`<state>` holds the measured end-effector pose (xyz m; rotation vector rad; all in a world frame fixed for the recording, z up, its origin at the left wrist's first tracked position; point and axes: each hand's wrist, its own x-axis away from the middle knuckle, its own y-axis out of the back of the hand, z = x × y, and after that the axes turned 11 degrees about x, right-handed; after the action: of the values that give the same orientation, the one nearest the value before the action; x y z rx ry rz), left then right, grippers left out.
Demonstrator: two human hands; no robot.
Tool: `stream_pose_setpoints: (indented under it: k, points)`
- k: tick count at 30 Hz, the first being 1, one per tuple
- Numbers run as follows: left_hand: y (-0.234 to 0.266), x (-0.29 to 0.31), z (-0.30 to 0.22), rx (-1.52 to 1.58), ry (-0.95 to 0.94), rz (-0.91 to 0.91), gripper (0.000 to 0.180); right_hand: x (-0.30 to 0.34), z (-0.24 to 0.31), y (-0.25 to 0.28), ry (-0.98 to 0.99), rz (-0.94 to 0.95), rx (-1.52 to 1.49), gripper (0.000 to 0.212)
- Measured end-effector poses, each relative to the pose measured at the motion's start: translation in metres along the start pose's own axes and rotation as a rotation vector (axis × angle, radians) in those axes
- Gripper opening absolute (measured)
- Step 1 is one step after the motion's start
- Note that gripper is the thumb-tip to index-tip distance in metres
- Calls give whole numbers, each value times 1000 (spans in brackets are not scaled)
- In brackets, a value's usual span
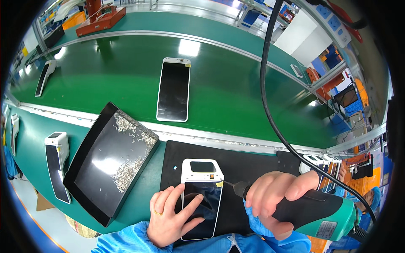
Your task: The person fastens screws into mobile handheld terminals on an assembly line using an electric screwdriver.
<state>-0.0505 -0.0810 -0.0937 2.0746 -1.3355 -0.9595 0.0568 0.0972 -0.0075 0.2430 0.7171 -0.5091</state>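
Observation:
A white handheld terminal (201,209) with a dark screen and a raised top housing lies on the black mat (236,162) before me. My left hand (171,213) rests on its screen and left edge, fingers spread. In my right hand (280,196) is a green and black electric screwdriver (333,215), held sideways. Its thin bit points left to the terminal's upper right edge; whether the two touch I cannot tell. Left of the mat sits a black tray (95,162) with many small silvery screws (126,175) heaped along its right side.
Beyond the bench runs a green conveyor belt (122,84) carrying another terminal (174,90). One more terminal (57,164) stands left of the tray. Several stand in a row (322,162) at the right. A black cable (265,76) hangs across the right side. A person's hand (369,198) shows at far right.

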Motion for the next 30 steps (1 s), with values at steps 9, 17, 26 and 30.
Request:
stream_pose_setpoints:
  k: [9,17,26,30]
  points:
    - [0,0,2,85,38,-6,54,1,-2,-6,-3,-95,48,53]
    - [3,-4,-3,102,51,33,58,-2,-3,5,-34,71,30,53]
    - [-4,-1,1,228,45,98,62,-12,0,13,-88,196,33,50]
    - [-6,1,3,234,51,88,63,-16,-6,10,-160,281,43,51]
